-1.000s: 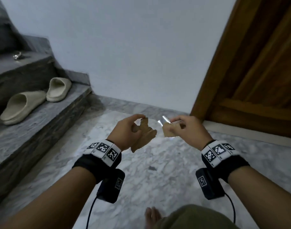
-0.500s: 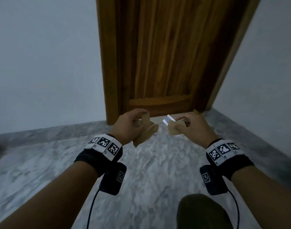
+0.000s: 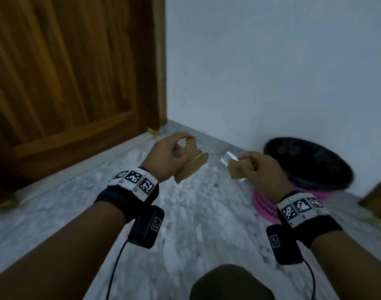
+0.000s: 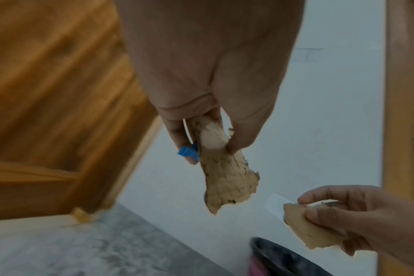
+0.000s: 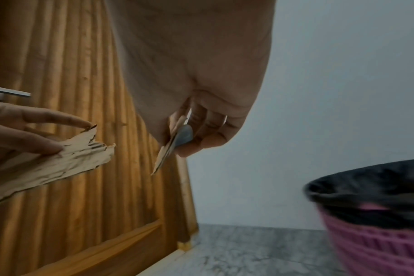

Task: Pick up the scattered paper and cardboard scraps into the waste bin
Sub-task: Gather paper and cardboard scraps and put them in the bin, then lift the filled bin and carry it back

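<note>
The view swings from the stair side, past the wooden door (image 3: 72,68), to the corner where the waste bin (image 3: 308,163) now appears: pink basket, black liner, standing on the marble floor (image 3: 185,224) against the wall. Judgement: the carry is nearly over and the drop is the step in hand.

Both hands hold the same loads as a second ago. The left hand (image 3: 167,158) pinches a torn cardboard scrap (image 3: 191,164) between thumb and curled fingers; the left wrist view also shows a small blue piece (image 4: 188,152) caught at the fingertips. The right hand (image 3: 261,172), closed narrow, grips a smaller cardboard piece (image 3: 235,169) with a white paper slip (image 3: 227,158) behind it. It hovers just beside the bin rim; the left scrap is further off, over bare floor
</note>
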